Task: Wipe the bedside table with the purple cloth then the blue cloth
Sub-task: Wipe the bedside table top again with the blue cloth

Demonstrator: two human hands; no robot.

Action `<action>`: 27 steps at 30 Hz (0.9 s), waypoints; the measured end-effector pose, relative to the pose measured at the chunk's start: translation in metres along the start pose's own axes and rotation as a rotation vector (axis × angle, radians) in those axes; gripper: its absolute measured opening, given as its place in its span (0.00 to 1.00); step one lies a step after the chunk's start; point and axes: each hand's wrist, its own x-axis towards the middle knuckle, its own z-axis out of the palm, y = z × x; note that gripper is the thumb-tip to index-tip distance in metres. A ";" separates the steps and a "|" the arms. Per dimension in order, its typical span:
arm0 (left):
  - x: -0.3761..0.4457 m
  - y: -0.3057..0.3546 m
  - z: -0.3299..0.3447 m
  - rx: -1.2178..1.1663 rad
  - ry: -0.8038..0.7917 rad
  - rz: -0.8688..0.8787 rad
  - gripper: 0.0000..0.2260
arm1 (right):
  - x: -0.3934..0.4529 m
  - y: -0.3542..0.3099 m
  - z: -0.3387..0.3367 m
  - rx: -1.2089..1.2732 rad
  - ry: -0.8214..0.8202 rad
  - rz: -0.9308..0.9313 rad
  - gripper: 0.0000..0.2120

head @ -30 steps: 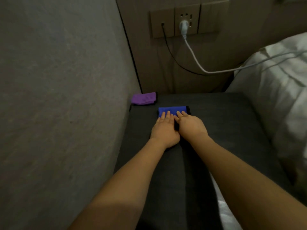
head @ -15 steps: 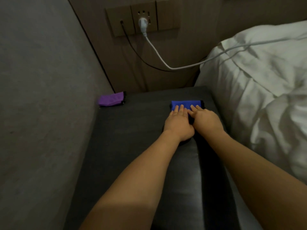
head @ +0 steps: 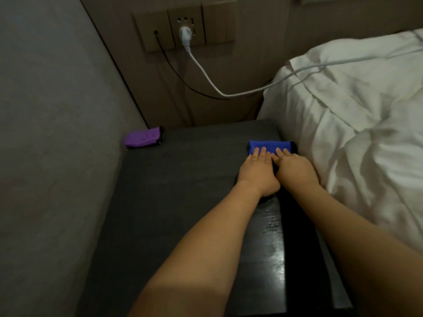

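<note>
Bedside table (head: 174,202): dark top, matt over most of it, glossy streak near right edge catching light. Blue cloth (head: 267,146) and purple cloth (head: 143,139): soft fabric, dull. Bedding (head: 354,115): white cloth, rumpled. Cable (head: 206,74): smooth white plastic. Wall (head: 45,110): grey, finely rough.

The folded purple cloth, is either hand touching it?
No, it lies alone by the wall while both hands press the folded blue cloth.
</note>
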 end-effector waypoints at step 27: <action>-0.139 -0.189 -0.008 -0.038 0.063 -0.269 0.34 | -0.001 -0.235 -0.002 0.183 0.069 -0.273 0.20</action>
